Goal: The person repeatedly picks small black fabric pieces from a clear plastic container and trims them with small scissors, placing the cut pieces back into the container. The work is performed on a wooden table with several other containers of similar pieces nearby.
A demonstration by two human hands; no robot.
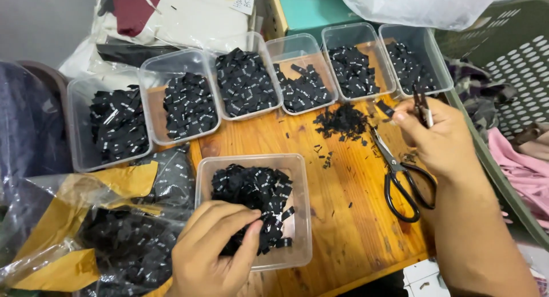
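My left hand (214, 248) reaches into a clear plastic tub (300, 217) at the front and pinches small black fabric labels (251, 191) between thumb and fingers. My right hand (440, 137) is raised at the right and holds a small metal thread snipper (422, 105) upright. Black-handled scissors (400, 174) lie shut on the wooden board (343, 217) just left of that hand. A loose heap of black labels (342, 121) sits on the board near the far tubs.
Several clear tubs (189, 105) of black labels line the board's far edge. A crinkled plastic bag (86, 228) with more labels lies at the left. A green perforated basket (514, 57) with clothes stands at the right. Folded fabric and a teal box lie behind.
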